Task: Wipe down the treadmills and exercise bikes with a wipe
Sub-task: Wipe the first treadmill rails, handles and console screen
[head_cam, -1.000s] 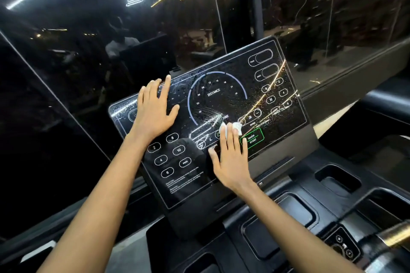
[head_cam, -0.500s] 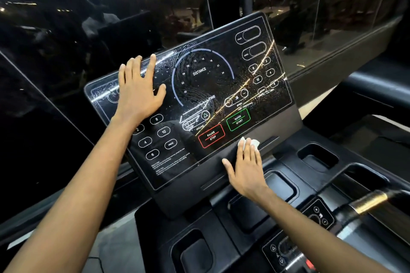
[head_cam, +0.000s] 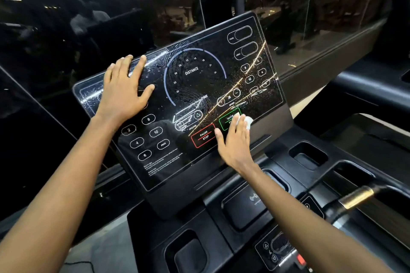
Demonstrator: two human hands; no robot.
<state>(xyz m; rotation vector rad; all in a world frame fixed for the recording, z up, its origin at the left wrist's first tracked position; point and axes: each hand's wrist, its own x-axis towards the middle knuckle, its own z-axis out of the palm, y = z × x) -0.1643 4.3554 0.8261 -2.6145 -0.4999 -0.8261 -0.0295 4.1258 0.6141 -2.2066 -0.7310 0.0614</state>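
Your left hand point(head_cam: 124, 93) lies flat, fingers spread, on the console point(head_cam: 199, 157) upper left | your right hand point(head_cam: 234, 142) presses the wipe point(head_cam: 246, 121) with straight fingers over the QUICK START button point(head_cam: 227, 119), console lower right | droplets and smears streak the console glass.

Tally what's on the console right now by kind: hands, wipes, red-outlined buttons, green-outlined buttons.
Hands: 2, left hand and right hand
Wipes: 1, white wipe under the right hand
Red-outlined buttons: 1, PAUSE STOP
Green-outlined buttons: 1, QUICK START
Total: 5
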